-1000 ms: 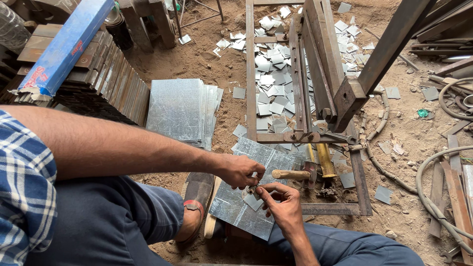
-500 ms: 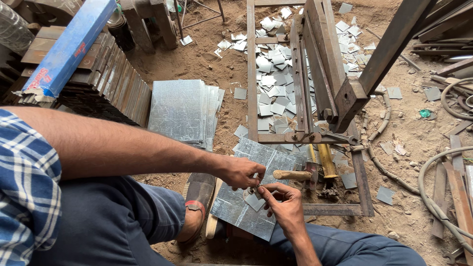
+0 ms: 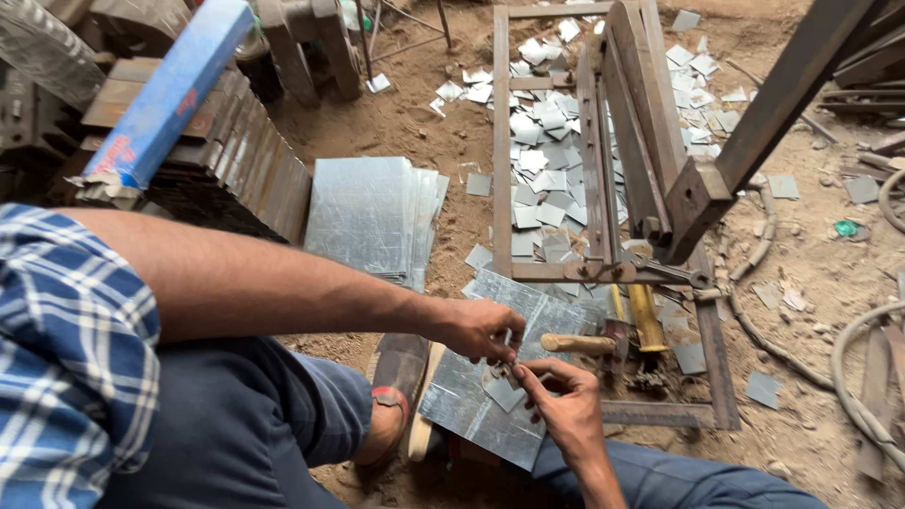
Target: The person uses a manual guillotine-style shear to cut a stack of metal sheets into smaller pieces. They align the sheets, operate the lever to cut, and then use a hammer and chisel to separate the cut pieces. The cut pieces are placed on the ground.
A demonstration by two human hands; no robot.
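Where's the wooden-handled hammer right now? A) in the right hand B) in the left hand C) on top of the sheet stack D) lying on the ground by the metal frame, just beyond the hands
D: the hammer lies beside the metal frame, while the left hand and right hand meet over a small metal piece.

Two hands, one hammer, one sheet stack.

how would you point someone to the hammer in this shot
Start at the rusty metal frame lying on the dirt. Below its near crossbar, right of the left hand, lies the hammer. Its pale wooden handle and dark head set it apart from the flat grey metal sheets around it.
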